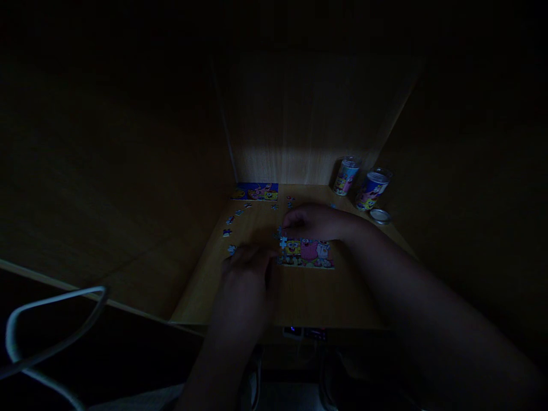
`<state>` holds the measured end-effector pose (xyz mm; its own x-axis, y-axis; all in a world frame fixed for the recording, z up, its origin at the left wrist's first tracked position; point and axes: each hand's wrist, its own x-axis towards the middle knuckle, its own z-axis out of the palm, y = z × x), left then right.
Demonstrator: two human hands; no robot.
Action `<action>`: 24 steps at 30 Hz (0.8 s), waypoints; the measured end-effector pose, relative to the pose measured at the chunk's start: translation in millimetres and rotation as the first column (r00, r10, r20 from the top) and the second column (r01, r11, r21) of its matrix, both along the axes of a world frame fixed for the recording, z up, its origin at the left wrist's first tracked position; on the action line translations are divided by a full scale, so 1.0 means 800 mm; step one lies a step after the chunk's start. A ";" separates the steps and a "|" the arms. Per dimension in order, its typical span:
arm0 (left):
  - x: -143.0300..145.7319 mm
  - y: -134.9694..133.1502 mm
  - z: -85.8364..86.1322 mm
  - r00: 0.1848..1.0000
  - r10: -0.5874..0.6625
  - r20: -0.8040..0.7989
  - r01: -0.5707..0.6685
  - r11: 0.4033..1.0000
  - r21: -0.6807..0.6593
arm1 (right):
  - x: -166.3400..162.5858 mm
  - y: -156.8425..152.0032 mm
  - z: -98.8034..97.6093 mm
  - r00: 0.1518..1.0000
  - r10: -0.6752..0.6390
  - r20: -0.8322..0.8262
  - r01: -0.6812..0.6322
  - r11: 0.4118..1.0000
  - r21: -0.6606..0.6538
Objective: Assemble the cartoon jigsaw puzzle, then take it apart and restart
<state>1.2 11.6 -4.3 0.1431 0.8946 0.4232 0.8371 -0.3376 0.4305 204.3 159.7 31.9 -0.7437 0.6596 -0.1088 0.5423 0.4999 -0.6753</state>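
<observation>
Upright in the back right corner of the table (295, 297), a cartoon-printed can (345, 177) and, just beside it, a second can (371, 189), contents hidden; a round metal lid (380, 216) flat nearby. Partly built jigsaw puzzle (306, 254) near the table's front, long axis running left to right. Left hand (246, 268) at its left edge, fingers together; right hand (312, 222) over its far edge, fingers together; any grip too dark to tell. Loose puzzle pieces (230, 220) scattered further left.

Two hands, the left (245, 274) and the right (314, 222), one part-built jigsaw (306, 254), at least eight loose jigsaw pieces (230, 220), one picture sheet (254, 192), two printed cans (346, 177) and one metal lid (380, 216).
</observation>
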 end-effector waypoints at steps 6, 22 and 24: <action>0.003 -0.001 0.000 0.993 -0.061 -0.102 0.059 0.998 -0.022 | -0.007 -0.001 -0.004 0.998 -0.009 0.056 0.007 0.999 0.032; 0.003 -0.003 0.000 0.989 -0.068 -0.133 0.065 0.997 -0.030 | 0.005 0.003 0.001 0.996 -0.090 0.011 0.089 0.994 0.061; 0.003 -0.002 0.000 0.989 -0.067 -0.130 0.064 0.998 -0.029 | 0.008 0.004 0.002 0.994 -0.107 0.015 0.106 0.992 0.066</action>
<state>3.3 9.9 -4.5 0.2541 0.8915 0.3751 0.8632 -0.3840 0.3278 210.8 163.2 33.7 -0.6671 0.7411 -0.0762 0.6066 0.4809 -0.6331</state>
